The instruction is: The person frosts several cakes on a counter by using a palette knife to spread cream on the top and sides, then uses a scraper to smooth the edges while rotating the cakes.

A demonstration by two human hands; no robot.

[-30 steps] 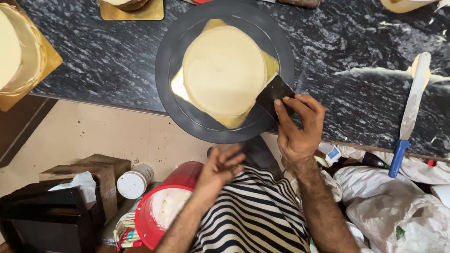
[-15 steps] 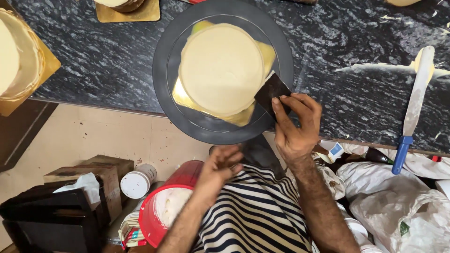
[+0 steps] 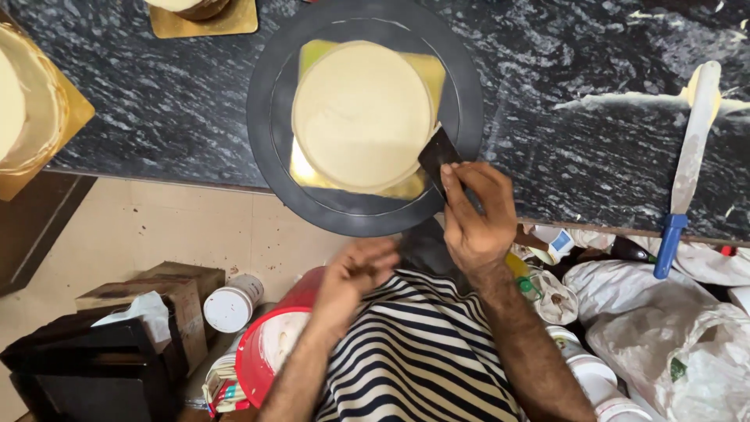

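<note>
A round cream-iced cake [image 3: 361,115] sits on a gold square board [image 3: 426,74] on a dark turntable [image 3: 269,141] at the edge of a black marble counter [image 3: 156,101]. My right hand [image 3: 475,219] grips a dark flat scraper [image 3: 437,156] and holds its edge against the cake's near right side. My left hand [image 3: 353,275] hangs below the turntable's front rim with fingers loosely curled, slightly blurred, holding nothing. I wear a striped shirt [image 3: 422,352].
A long icing spatula with a blue handle [image 3: 687,168] lies on the counter at right. Another iced cake on a gold board [image 3: 23,117] sits far left, a third board [image 3: 205,17] at the top. Below are a red bucket [image 3: 269,344], white tubs, boxes and plastic bags.
The gold board under the cake has rotated on the turntable. My left hand has stayed just below the turntable rim. The scraper has stayed against the cake's side.
</note>
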